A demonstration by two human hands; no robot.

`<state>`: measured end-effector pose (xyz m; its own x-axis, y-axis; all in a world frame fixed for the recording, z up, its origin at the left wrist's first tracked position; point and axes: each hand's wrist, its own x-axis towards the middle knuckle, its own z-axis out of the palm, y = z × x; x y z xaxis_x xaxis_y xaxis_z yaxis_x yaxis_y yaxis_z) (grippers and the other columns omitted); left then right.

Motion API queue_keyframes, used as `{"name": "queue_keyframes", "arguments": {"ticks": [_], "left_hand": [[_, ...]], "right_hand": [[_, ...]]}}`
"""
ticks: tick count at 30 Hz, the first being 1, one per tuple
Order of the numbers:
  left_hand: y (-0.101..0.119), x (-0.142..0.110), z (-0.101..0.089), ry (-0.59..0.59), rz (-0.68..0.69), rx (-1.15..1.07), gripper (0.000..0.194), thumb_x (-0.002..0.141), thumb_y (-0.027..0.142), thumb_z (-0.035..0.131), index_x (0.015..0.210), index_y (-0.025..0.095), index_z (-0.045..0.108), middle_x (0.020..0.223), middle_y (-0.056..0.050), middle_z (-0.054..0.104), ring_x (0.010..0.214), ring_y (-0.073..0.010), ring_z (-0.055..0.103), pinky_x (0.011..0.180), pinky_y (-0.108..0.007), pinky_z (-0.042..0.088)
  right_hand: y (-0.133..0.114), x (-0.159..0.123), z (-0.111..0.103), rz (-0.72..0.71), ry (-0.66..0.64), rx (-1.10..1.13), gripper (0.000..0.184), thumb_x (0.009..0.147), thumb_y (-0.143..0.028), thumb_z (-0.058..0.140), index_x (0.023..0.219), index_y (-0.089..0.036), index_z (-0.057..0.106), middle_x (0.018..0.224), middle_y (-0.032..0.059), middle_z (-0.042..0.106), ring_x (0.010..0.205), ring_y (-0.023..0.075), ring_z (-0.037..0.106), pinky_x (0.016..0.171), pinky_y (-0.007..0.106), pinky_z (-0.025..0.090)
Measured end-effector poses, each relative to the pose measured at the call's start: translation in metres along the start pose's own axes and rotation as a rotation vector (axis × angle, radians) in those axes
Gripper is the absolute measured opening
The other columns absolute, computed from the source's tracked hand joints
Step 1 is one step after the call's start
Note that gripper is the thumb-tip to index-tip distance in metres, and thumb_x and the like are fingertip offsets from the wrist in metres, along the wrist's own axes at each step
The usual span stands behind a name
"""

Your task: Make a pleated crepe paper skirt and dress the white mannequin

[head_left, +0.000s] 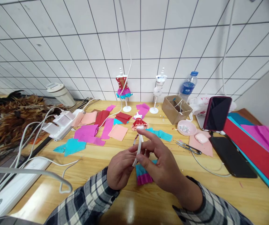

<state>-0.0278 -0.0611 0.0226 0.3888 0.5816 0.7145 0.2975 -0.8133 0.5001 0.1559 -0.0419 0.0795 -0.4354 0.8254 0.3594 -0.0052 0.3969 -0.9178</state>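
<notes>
White strip, narrow and slightly bowed, held tilted between both hands over the near middle of the wooden worktop. Right hand: thumb and bent fingers pinch the strip low down, index finger extended by its far end. Left hand: fingers curled close at the near end; cannot tell whether they grip. Strip judged light, bendy but springy, probably smooth; fingertip hold on the flat faces near either end should serve, hard squeezing might crease it. Pleated turquoise-and-magenta piece lies just below the hands; likely soft, best taken by an edge.
</notes>
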Motion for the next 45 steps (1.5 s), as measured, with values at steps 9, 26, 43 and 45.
{"name": "queue_keyframes", "arguments": {"ticks": [9,26,43,45], "left_hand": [[0.0043,0.0048,0.0013,-0.036,-0.103,0.005,0.032,0.102,0.036,0.038,0.123,0.019,0.055,0.099,-0.01,0.068,0.088,-0.0199,0.069,0.076,-0.034,0.058],[-0.0009,0.0021,0.0068,0.034,-0.071,0.057,0.026,0.099,0.026,0.046,0.121,0.021,0.059,0.106,-0.009,0.071,0.094,-0.0191,0.07,0.079,-0.033,0.058],[0.0003,-0.0003,0.004,0.04,-0.087,0.071,0.029,0.102,0.028,0.039,0.119,0.021,0.061,0.109,-0.01,0.072,0.102,-0.0203,0.069,0.087,-0.035,0.057],[-0.0019,-0.0021,0.0051,0.063,-0.042,0.107,0.027,0.101,0.024,0.042,0.119,0.021,0.061,0.109,-0.009,0.073,0.107,-0.0207,0.068,0.091,-0.036,0.057]], "right_hand": [[0.0024,-0.0029,0.0037,-0.029,-0.101,-0.061,0.066,0.087,-0.012,0.059,0.146,-0.03,0.034,0.098,0.0009,0.075,0.088,0.0169,0.064,0.077,0.033,0.05],[0.0043,-0.0025,0.0027,-0.102,-0.071,-0.052,0.071,0.083,-0.011,0.063,0.147,-0.027,0.037,0.108,0.0042,0.074,0.099,0.0203,0.069,0.095,0.042,0.052],[0.0045,-0.001,0.003,-0.102,-0.057,-0.036,0.075,0.082,-0.005,0.059,0.148,-0.027,0.033,0.11,0.0031,0.075,0.102,0.0187,0.069,0.098,0.04,0.051],[0.003,-0.0009,0.0006,-0.101,-0.042,-0.021,0.076,0.081,-0.005,0.059,0.149,-0.027,0.033,0.112,0.0037,0.074,0.103,0.0187,0.069,0.096,0.039,0.052]]}}
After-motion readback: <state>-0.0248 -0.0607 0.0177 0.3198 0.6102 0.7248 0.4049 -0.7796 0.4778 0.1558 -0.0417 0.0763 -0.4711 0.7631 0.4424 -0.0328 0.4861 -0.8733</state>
